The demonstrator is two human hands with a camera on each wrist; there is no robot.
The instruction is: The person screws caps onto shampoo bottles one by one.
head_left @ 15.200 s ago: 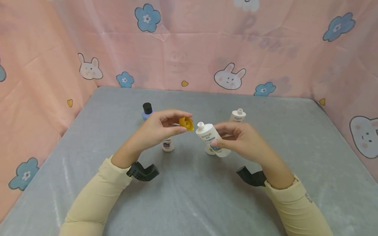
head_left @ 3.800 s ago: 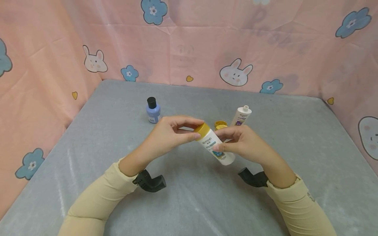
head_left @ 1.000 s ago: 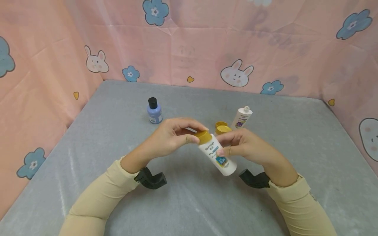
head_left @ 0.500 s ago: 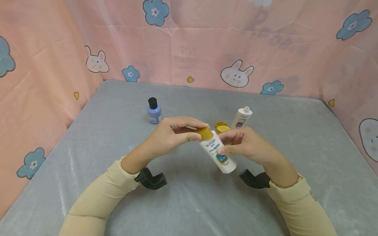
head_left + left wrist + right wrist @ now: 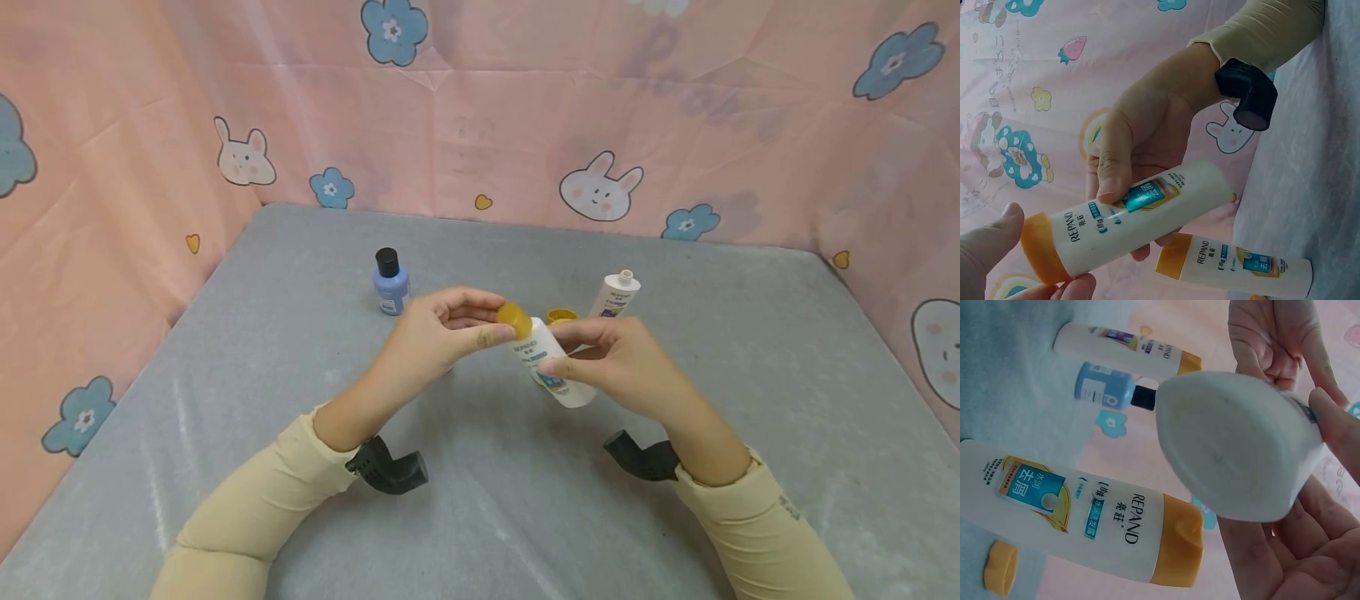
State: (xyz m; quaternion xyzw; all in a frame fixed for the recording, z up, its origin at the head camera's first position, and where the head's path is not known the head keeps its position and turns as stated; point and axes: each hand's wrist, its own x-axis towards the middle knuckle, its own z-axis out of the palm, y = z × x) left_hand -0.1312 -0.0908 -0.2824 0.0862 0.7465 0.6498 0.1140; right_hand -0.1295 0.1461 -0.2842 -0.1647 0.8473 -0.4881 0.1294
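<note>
In the head view my left hand (image 5: 442, 333) pinches the gold cap (image 5: 513, 319) of a white shampoo bottle (image 5: 534, 348) between thumb and fingers. The bottle is held tilted above the table, cap end toward the left. Around its body, my right hand (image 5: 626, 358) grips with the thumb across the front label. The left wrist view shows the cap (image 5: 1044, 249) flush against the bottle's shoulder. Seen from the right wrist, the held bottle's base (image 5: 1229, 447) faces the camera. A similar capped shampoo bottle (image 5: 1085, 515) stands close behind the hands.
An uncapped white bottle (image 5: 617, 293) stands back right, with a loose gold cap (image 5: 561, 315) left of it. At back left is a blue bottle (image 5: 392, 287) with a black lid. Another gold-capped bottle (image 5: 1141, 350) is mostly hidden behind my left hand in the head view.
At first the cap was off the bottle in my left hand; now it sits on it. Within the last second the bottle rose slightly and my left fingers shifted on the cap.
</note>
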